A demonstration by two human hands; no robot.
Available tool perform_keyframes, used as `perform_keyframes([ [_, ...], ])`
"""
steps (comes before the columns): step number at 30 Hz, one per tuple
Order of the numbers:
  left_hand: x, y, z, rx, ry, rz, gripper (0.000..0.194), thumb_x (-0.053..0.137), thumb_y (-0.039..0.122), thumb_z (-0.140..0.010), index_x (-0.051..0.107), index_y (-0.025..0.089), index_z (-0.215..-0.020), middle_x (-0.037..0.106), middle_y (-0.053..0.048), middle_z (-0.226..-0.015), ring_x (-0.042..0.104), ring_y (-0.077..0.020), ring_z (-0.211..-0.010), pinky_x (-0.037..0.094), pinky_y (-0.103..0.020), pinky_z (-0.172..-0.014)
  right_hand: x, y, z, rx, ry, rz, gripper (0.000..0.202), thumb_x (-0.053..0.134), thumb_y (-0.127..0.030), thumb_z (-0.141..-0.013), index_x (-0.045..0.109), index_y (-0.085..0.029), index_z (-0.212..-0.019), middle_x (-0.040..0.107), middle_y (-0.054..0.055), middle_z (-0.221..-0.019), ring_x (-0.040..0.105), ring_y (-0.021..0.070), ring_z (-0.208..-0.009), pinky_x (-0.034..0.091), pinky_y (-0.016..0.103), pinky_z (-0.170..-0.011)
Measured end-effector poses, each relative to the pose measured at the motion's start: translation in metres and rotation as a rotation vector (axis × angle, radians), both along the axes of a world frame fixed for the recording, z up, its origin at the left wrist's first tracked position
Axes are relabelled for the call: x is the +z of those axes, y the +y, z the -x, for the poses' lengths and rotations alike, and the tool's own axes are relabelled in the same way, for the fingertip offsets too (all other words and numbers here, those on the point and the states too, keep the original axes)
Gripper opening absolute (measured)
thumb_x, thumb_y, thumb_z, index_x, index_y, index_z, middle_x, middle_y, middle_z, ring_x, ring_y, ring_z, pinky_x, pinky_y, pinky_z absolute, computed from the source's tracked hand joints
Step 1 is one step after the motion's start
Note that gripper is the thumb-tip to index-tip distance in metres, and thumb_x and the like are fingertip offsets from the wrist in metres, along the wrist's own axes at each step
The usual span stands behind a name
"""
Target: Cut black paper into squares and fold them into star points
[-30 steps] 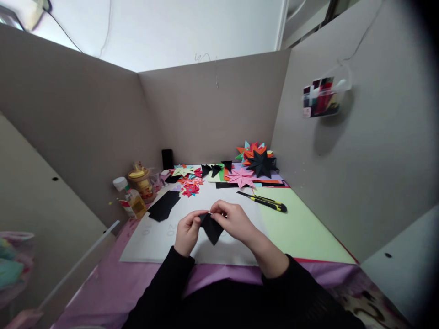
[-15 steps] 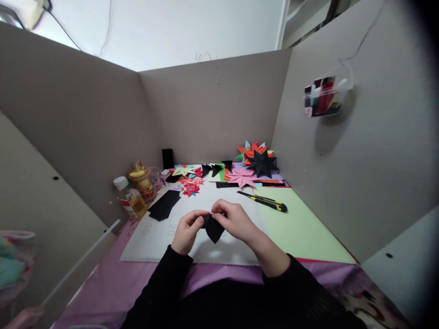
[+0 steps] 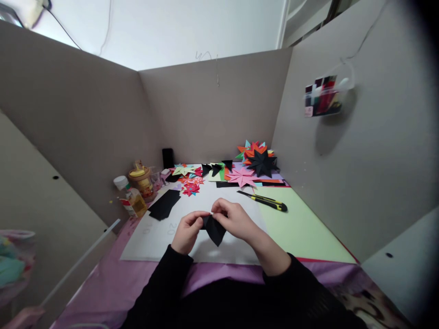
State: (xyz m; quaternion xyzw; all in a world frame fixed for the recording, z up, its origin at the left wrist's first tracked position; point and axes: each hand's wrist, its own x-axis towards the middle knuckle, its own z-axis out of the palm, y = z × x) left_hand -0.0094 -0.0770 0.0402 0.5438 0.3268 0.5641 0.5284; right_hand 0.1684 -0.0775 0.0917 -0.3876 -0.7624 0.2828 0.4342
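A small piece of black paper, partly folded, hangs between my two hands with a pointed corner downward. My left hand pinches its left upper edge between thumb and fingers. At the upper right, my right hand grips the same paper, its fingertips close to those of the left. Fingers cover the paper's top edge. Beneath both hands lies a white sheet with faint numbers. To the left rests a stack of black paper pieces. A yellow-and-black utility knife lies to the right.
Folded paper stars, one black and one pink, lie at the back right. A glue bottle and a yellow-lidded jar stand at left. Grey panels enclose the table. Another person's hand shows at lower left.
The black paper's lower corner has shifted slightly down and right, and more of its folded surface shows. Both hands keep nearly the same place and grip.
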Motion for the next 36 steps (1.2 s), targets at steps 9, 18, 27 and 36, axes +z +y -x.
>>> perform_keyframes([
  [9, -0.003, 0.001, 0.000, -0.021, 0.005, -0.008, 0.035, 0.072, 0.044, -0.071, 0.071, 0.016, -0.094, 0.070, -0.008, -0.089, 0.063, -0.0192, -0.080, 0.050, -0.031, -0.074, 0.001, -0.001, 0.003, -0.017, -0.007, -0.011, 0.013, 0.052, -0.009, -0.075, 0.055, -0.021, -0.079, 0.058, -0.005, -0.065, 0.054, 0.0106, -0.059, 0.039, 0.021, -0.057],
  [18, -0.002, -0.001, 0.001, -0.072, -0.001, 0.032, 0.034, 0.067, 0.041, -0.077, 0.067, 0.017, -0.101, 0.066, -0.007, -0.092, 0.061, -0.0171, -0.081, 0.051, -0.029, -0.073, -0.002, 0.001, -0.002, -0.017, -0.046, -0.029, 0.017, 0.048, -0.008, -0.076, 0.055, -0.022, -0.082, 0.059, -0.004, -0.069, 0.055, 0.0113, -0.061, 0.040, 0.022, -0.059],
  [27, -0.002, -0.003, -0.006, -0.070, 0.071, 0.156, 0.041, 0.067, 0.038, -0.079, 0.060, 0.018, -0.114, 0.064, -0.009, -0.102, 0.063, -0.0207, -0.090, 0.055, -0.031, -0.071, -0.005, 0.004, -0.004, -0.067, -0.122, -0.228, 0.026, 0.044, -0.003, -0.075, 0.060, -0.021, -0.086, 0.066, 0.004, -0.084, 0.060, 0.0189, -0.084, 0.047, 0.032, -0.076],
  [36, -0.003, -0.012, -0.015, 0.042, -0.052, 0.045, 0.041, 0.063, 0.035, -0.082, 0.056, 0.026, -0.122, 0.052, -0.007, -0.132, 0.052, -0.0264, -0.117, 0.053, -0.035, -0.085, -0.022, -0.003, -0.004, 0.047, -0.074, -0.488, 0.047, 0.052, -0.010, -0.080, 0.053, -0.026, -0.124, 0.060, 0.008, -0.125, 0.048, 0.0242, -0.122, 0.033, 0.052, -0.105],
])
